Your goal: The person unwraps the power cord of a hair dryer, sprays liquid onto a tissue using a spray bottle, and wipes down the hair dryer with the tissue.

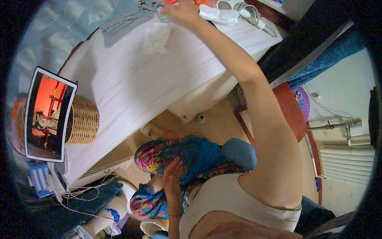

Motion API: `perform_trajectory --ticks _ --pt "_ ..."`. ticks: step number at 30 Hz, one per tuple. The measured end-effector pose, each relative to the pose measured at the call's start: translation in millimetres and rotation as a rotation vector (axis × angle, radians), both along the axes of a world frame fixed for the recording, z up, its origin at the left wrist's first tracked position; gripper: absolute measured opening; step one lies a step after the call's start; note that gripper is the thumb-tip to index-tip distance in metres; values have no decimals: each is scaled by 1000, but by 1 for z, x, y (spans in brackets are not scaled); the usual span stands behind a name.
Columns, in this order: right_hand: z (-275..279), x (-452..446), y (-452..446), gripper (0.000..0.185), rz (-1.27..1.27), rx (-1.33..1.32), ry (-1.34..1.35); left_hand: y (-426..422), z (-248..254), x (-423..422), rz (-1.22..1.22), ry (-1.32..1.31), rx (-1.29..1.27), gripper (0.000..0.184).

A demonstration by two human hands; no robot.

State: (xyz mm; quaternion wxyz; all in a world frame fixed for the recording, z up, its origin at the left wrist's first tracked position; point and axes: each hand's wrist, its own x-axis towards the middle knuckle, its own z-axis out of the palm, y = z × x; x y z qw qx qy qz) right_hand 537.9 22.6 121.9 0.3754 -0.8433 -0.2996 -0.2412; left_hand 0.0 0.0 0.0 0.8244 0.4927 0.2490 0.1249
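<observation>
My right hand (182, 12) reaches to the table's far edge, at the top of the view, its fingers closed round a small clear container (163, 16) with a green part. A grey cloth (125, 24) lies to the left of it, and white packets (219, 15) lie to the right. Orange-red items beside the hand are partly cut off by the frame. My left hand (173, 175) hovers over or rests on the colourful blue patterned cloth (191, 157) on my lap, fingers apart, holding nothing.
A white tabletop (139, 79) runs diagonally across the view. On its left stand a tablet (51, 115) showing a picture and a wicker basket (84, 121). A coiled cable (250, 16) lies at the top right. Tangled cables (89, 191) hang lower left; a radiator (346, 163) is at right.
</observation>
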Motion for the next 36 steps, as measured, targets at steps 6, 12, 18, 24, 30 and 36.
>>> perform_trajectory --ticks 6,12,18,24,30,36 --pt "-7 -22 -104 55 -359 -536 -289 -1 0 7 -46 27 -30 56" --pt "7 33 -89 36 -226 31 -278 10 -5 11 -136 152 83 60" --pt "-3 110 18 20 107 299 107 5 -10 9 -37 42 -22 60" --pt "5 109 -7 27 2 137 -51 4 -3 10 34 21 -61 58" --pt "43 68 -184 47 -381 -330 -206 7 -19 6 -43 4 -148 55" --pt "55 34 -223 72 -318 -436 445 11 -21 10 -82 -12 -128 54"
